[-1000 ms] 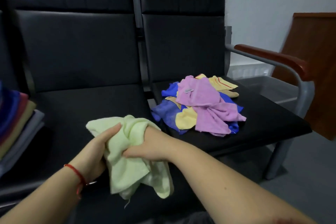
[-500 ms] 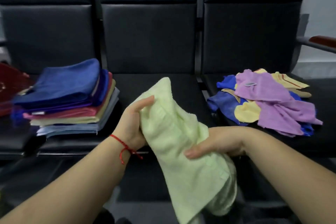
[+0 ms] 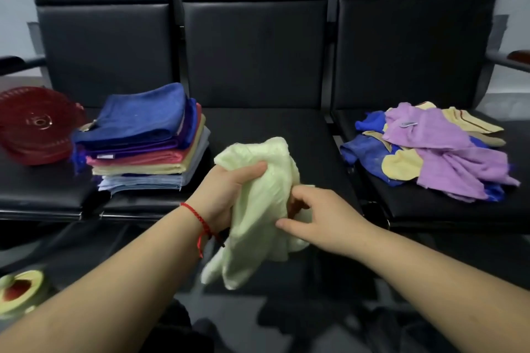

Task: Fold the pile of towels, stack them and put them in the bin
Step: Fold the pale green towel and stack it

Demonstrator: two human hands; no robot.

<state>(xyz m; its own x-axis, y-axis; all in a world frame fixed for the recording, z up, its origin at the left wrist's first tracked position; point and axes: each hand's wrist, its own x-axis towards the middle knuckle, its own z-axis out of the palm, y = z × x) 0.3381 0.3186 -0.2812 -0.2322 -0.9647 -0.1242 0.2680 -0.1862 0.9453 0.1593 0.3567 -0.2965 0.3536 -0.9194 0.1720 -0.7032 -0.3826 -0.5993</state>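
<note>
Both forearms reach forward over the middle seat (image 3: 272, 129) of the black bench; the left hand (image 3: 229, 192), with a red string bracelet (image 3: 198, 216) at the wrist, is clenched around the upper part of the pale green towel (image 3: 258, 209), thumb across the top of the cloth and fingers wrapped behind it; the right hand (image 3: 324, 221) sits just beside it and a little lower, palm down, its fingers curled into the towel's right edge and pinching a fold there. The towel is bunched and crumpled, not yet flat; its top puffs up above the left fist, and its lower end hangs loose below both hands, in the air in front of the seat edge.

On the left seat stands a stack of folded towels (image 3: 143, 146); blue on top, then purple, pink, yellow and grey-blue at the bottom; a red basket (image 3: 31, 129) lies just to its left. On the right seat lies the unfolded pile (image 3: 430, 149); lilac, blue and yellow cloths tangled together.
</note>
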